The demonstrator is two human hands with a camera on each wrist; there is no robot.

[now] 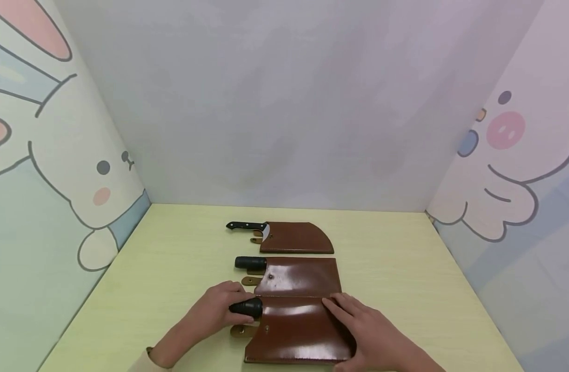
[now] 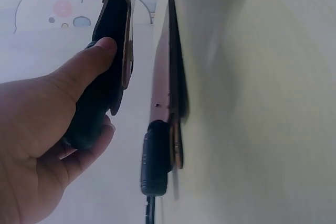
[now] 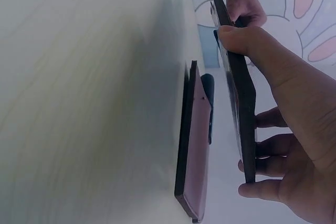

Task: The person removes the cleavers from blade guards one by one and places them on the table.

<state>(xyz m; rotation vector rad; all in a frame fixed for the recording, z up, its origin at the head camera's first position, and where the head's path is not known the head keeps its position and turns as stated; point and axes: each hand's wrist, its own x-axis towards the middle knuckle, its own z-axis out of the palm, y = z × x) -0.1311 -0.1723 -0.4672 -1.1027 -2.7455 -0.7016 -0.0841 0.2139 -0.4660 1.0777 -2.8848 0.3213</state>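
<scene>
Nearest me, a cleaver with a dark handle (image 1: 248, 308) sits in a glossy brown leather sheath (image 1: 298, 330), its blade hidden. My left hand (image 1: 212, 312) grips the handle; in the left wrist view the thumb lies along one side and fingers curl behind. My right hand (image 1: 370, 333) holds the sheath's far right end, thumb on one edge and fingers on the other. Both wrist views show this sheathed cleaver (image 3: 242, 98) raised off the table. Just beyond it lies a second sheathed cleaver (image 1: 305, 276) with a black handle (image 1: 250, 263).
Farther back lies a third knife in a curved brown sheath (image 1: 298, 237), with a riveted black handle (image 1: 244, 226). All three handles point left. The pale yellow table (image 1: 172, 243) ends at a grey back wall (image 1: 284, 129) and cartoon-printed side walls.
</scene>
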